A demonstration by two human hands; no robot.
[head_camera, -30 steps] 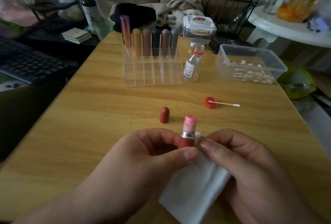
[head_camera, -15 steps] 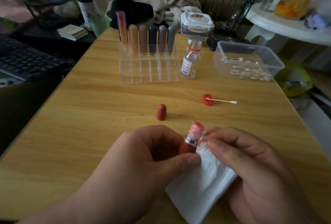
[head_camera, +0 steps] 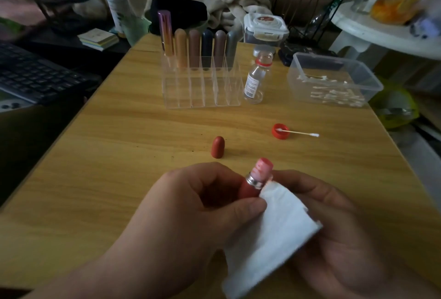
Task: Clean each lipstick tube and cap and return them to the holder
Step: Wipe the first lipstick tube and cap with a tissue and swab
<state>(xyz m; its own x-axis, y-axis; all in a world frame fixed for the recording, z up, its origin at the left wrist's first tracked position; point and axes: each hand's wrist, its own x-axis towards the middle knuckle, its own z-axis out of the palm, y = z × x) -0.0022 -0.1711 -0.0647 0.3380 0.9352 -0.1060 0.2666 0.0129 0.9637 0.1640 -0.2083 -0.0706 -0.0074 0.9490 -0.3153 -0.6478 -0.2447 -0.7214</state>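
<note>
The left hand pinches the red lipstick tube between thumb and curled fingers, its pink stick bared and tilted slightly right. The right hand curls its fingers around a white tissue, whose corner touches the tube's silver ring. Farther off, the red cap stands on the table, well apart from the clear holder.

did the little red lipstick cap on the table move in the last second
No. The lipstick cap sits in the same spot as before, left of and slightly nearer than the red bottle cap, in front of the holder.
</note>
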